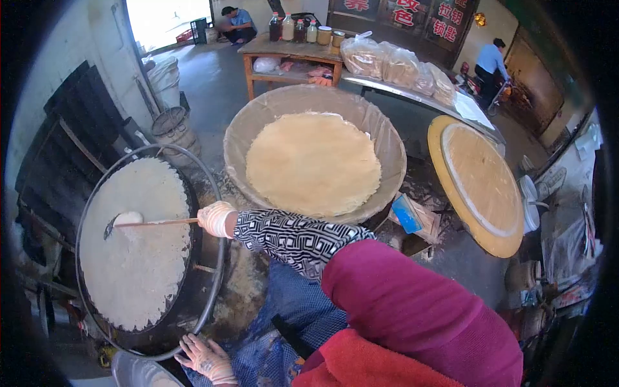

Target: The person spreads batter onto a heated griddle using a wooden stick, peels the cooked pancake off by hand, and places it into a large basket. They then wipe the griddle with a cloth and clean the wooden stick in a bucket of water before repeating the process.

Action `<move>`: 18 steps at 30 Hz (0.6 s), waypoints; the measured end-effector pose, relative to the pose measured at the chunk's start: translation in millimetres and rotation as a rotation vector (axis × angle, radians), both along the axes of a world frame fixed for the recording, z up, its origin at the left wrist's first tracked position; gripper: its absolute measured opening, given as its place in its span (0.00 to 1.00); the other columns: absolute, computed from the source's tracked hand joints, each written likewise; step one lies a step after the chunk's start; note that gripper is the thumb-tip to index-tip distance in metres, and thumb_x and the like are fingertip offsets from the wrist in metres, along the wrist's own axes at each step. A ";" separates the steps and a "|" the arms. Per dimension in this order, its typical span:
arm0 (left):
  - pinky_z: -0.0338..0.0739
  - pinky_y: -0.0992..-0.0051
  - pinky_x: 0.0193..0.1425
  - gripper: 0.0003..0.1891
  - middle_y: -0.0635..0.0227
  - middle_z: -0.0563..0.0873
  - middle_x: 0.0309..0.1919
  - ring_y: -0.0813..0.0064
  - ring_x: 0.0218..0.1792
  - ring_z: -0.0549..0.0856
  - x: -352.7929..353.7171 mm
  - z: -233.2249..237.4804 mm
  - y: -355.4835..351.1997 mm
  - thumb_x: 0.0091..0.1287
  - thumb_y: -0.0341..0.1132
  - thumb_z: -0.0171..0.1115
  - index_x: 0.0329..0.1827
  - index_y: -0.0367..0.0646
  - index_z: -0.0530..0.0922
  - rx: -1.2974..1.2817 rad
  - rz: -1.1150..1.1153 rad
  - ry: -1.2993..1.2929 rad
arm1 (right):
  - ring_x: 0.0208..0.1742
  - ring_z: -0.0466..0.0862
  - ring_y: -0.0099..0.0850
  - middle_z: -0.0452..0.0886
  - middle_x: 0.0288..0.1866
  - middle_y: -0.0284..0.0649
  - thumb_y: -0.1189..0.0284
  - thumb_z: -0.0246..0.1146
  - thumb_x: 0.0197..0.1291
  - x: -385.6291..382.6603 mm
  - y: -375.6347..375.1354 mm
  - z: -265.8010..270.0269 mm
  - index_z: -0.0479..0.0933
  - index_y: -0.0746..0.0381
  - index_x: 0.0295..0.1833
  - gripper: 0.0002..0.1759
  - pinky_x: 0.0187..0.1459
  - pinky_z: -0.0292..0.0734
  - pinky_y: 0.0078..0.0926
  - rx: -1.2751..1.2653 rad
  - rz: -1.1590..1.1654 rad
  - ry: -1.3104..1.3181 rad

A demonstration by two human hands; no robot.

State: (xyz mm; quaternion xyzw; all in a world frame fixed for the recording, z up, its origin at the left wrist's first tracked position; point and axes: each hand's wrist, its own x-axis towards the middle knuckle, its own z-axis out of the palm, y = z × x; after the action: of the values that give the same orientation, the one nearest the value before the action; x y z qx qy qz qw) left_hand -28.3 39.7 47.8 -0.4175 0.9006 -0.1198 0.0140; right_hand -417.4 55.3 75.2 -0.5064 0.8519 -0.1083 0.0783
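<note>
My right hand (216, 219), in a pale striped glove or wrap, grips the thin wooden handle of a spreading tool (158, 222). The tool's far end lies on a wide sheet of pale batter (138, 271) with ragged edges on a round dark griddle. A small pale mound (129, 219) sits beside the tool's head. Around the griddle runs a metal ring (216, 284). My left hand (206, 360) is at the ring's lower edge, fingers spread, holding nothing. A large lined basin (393, 174) with a stack of thin round flatbreads (313, 164) stands beyond my right forearm.
A round yellow board (480, 187) leans at the right. Bottles and jars (300, 30) stand on a wooden table (290, 50); bagged goods (400, 64) lie beside it. A metal bowl (119, 371) is below the ring. Two people (240, 26) (492, 61) are far back.
</note>
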 end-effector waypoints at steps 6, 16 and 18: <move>0.36 0.43 0.79 0.37 0.62 0.63 0.76 0.64 0.78 0.58 22.1 0.5 -16.6 0.63 0.41 0.57 0.76 0.41 0.59 0.058 0.118 -0.098 | 0.43 0.89 0.39 0.89 0.38 0.41 0.62 0.60 0.64 2.9 -4.1 -7.0 0.86 0.58 0.42 0.14 0.42 0.84 0.38 0.000 -0.002 0.005; 0.42 0.40 0.76 0.29 0.69 0.69 0.74 0.66 0.75 0.65 67.5 -2.0 -77.6 0.62 0.41 0.58 0.69 0.50 0.72 -0.022 0.198 -0.037 | 0.39 0.87 0.42 0.85 0.34 0.47 0.62 0.58 0.62 -15.9 -0.9 8.5 0.83 0.62 0.38 0.15 0.38 0.82 0.44 -0.033 0.211 0.075; 0.43 0.39 0.76 0.28 0.69 0.69 0.73 0.66 0.75 0.65 77.2 -4.7 -96.0 0.63 0.42 0.56 0.69 0.50 0.72 0.025 0.259 -0.066 | 0.43 0.86 0.49 0.86 0.40 0.51 0.59 0.54 0.68 -13.4 -9.5 11.5 0.81 0.64 0.43 0.19 0.44 0.80 0.48 -0.052 0.047 -0.048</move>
State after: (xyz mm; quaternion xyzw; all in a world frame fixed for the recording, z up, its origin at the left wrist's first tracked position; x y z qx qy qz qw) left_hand 48.9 -56.3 43.1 -0.5261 0.8396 -0.1192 0.0643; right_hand -430.8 45.8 86.7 -0.5253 0.8346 -0.1407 0.0878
